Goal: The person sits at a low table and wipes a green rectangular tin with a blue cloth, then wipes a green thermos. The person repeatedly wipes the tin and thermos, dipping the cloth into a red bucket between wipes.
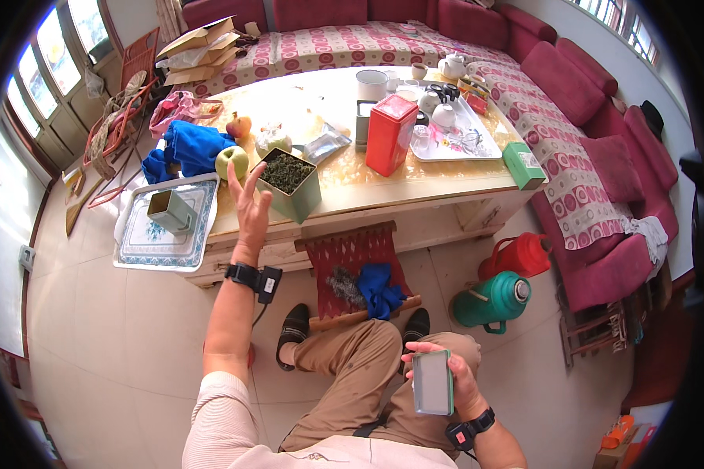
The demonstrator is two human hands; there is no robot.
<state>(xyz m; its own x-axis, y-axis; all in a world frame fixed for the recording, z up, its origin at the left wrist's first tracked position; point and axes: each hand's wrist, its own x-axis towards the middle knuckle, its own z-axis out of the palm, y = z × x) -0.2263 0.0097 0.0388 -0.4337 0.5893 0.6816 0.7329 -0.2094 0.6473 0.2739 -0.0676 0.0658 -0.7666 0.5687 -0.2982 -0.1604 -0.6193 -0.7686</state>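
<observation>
My left hand point(249, 211) reaches over the table's front edge with its fingers spread, just left of a green square tin point(302, 202). Dark dried leaves, like loose tea, fill that tin nearly to its rim. Whether a fingertip touches the tin I cannot tell. A green apple point(232, 162) sits right behind the fingers. Over my lap, my right hand point(462, 375) grips a shallow rectangular tin lid point(433, 382) with a green rim, its hollow side facing up. Left of my left hand, a smaller pale green tin point(172, 211) lies on a patterned tray point(129, 234).
A red tin point(392, 135) stands near a white tray point(487, 149) of teaware. A green box point(523, 166) is at the table's right corner. Blue cloth point(193, 149) and a pomegranate point(238, 125) lie at left. Green point(487, 302) and red point(513, 256) thermos flasks stand on the floor, beside a red folding stool point(352, 252).
</observation>
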